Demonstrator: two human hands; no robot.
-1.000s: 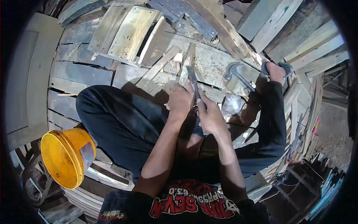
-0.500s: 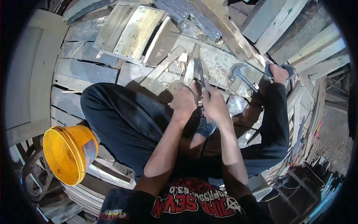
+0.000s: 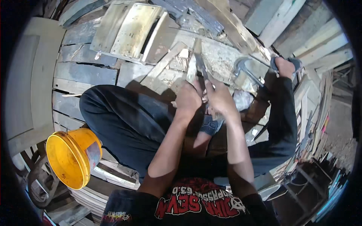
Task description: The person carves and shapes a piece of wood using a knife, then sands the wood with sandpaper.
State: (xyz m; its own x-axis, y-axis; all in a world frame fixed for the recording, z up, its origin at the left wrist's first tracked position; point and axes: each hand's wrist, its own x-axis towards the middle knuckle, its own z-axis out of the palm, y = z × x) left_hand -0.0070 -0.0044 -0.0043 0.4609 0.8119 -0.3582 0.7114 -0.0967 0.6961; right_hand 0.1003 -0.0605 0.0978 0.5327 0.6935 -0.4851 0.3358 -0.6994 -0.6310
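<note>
Both hands meet over the person's lap, just above the crossed legs. Left hand [image 3: 188,98] is curled shut round the lower part of a narrow flat metal tool [image 3: 201,67], seemingly a chisel or pry blade. Right hand [image 3: 220,98] is closed too, pressed against the left; its grip appears to be on the same tool's shaft, though the fingers overlap and I cannot separate them cleanly.

Tool position: blade rises from between the hands toward the far side, tip over a weathered board [image 3: 158,73] in the pile of scrap planks that serves as floor and work surface.

Handling, as judged: steel, stiff, moderately heavy for its width, likely smooth; best taken low on the shaft, clear of the tip. The board looks dry and splintery.

A claw hammer [image 3: 247,69] lies on the planks right of the hands, near a bare foot [image 3: 283,67]. A yellow bucket [image 3: 71,158] sits tipped at the near left edge of the plank pile. A pale slatted panel [image 3: 128,32] lies at the far edge.

Unclear: the tool's handle end is hidden inside the fists; the blue patch under the wrists cannot be identified; the right margin is dark, cluttered and bent by the lens.
</note>
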